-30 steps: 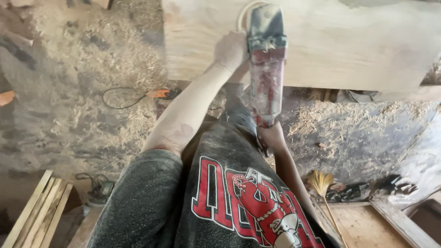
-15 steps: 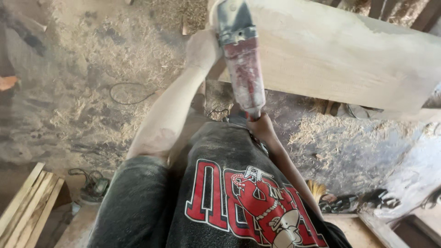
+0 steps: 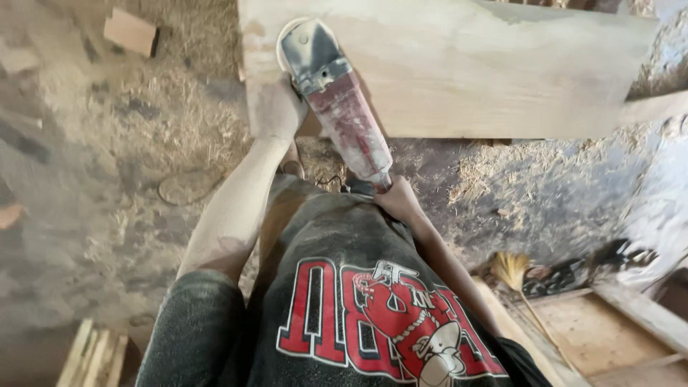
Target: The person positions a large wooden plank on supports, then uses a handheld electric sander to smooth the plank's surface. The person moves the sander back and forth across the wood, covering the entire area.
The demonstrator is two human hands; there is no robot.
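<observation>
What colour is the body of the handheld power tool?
Dusty red body with a grey metal head, seen in the head view.

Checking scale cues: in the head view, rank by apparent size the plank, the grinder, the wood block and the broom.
1. plank
2. grinder
3. broom, partly hidden, so unsure against the block
4. wood block, farther off
</observation>
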